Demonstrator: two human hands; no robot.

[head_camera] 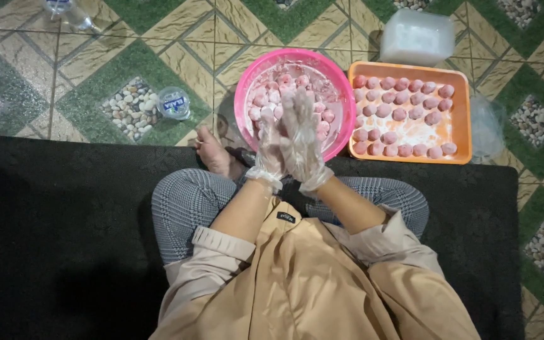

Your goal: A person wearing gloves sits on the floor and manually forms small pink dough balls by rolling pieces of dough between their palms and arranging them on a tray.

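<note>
Now my left hand [271, 146] and right hand [301, 141], gloved, press flat palm to palm over the pink bowl [244, 94], whatever they hold hidden, so I judge light, even circles best, matching the balls in the orange tray [410, 68].

Seen from above, a seated person wears a beige long-sleeved top [310, 277] with cuffs pushed back to the elbows and a small dark label at lower centre. Grey checked trousers [187, 208] cover both knees. Thin, clear plastic gloves sheathe the left hand [269, 148] and right hand [301, 141], bunched at the wrists. One foot [214, 153] is bare.
</note>
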